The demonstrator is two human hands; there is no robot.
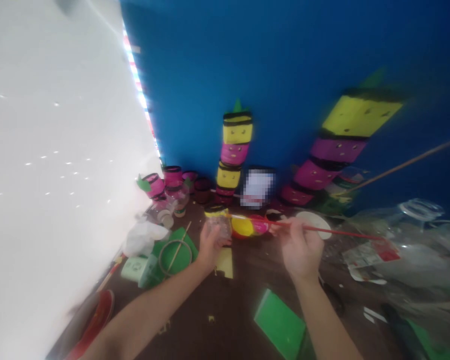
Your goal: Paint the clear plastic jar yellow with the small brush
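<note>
My left hand (pixel 211 246) is wrapped round a small clear plastic cup-like piece (pixel 222 227), which has yellow and a dark band along its upper rim. In my right hand (pixel 300 247) is a long, thin red paintbrush (pixel 337 232), held nearly level. Its tip reaches left to the yellow edge of the clear piece; whether it touches is too blurred to tell. Just behind the brush lies a dish of yellow and pink paint (pixel 243 226). Beneath my left hand is a pale yellow strip (pixel 224 262) on the dark table.
Stacked yellow and pink faced cups (pixel 234 154) stand at the blue wall, and a larger leaning stack (pixel 333 145) is further right. Clear plastic bottles (pixel 420 240) crowd the right. A green pad (pixel 280 322) lies in front, and a tape ring (pixel 175 257) is at left.
</note>
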